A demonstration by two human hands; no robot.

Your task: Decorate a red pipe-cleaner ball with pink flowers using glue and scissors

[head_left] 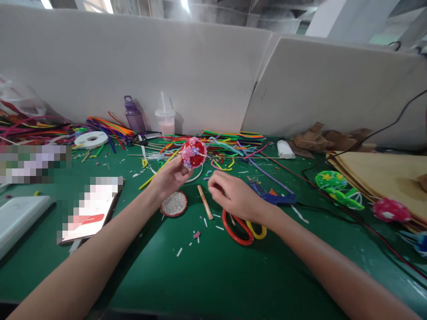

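Head view: A person's two bare hands are poised over a green tabletop (213, 275), one on either side of a wooden stick (204, 202).

Table edges: The near edge lies well on the person's side of the stick; white panels (133, 66) wall off the far side, well beyond it.

Elbow room: Green surface stretches from the stick to the near edge, sprinkled with paper scraps (179, 252). Scissors (249, 232) with red and yellow handles rest to the stick's right, and a blue glue gun (276, 198) sits farther right. Colorful pipe cleaners (230, 134) crowd the area beyond the stick. Just to its left, a silver-speckled disc (174, 204) lies flat.

Red ornament: Held up beyond the stick's far end and slightly to its left, the red ornament (199, 159) turns its decorated face toward the camera. Its outline is nearly round, so a long axis cannot be told; the stick itself runs away from the person, far end leaning left.

Flowers: Pink and lilac blossoms cluster on the ornament's left and upper parts, against a vivid red ground with a paler rim.

Left hand: Thumb and fingers of the left hand (176, 174) pinch the ornament at its lower left edge.

Right hand: To the stick's right, the right hand (231, 191) curls its fingers inward, tips hidden; whether they grip anything cannot be told.
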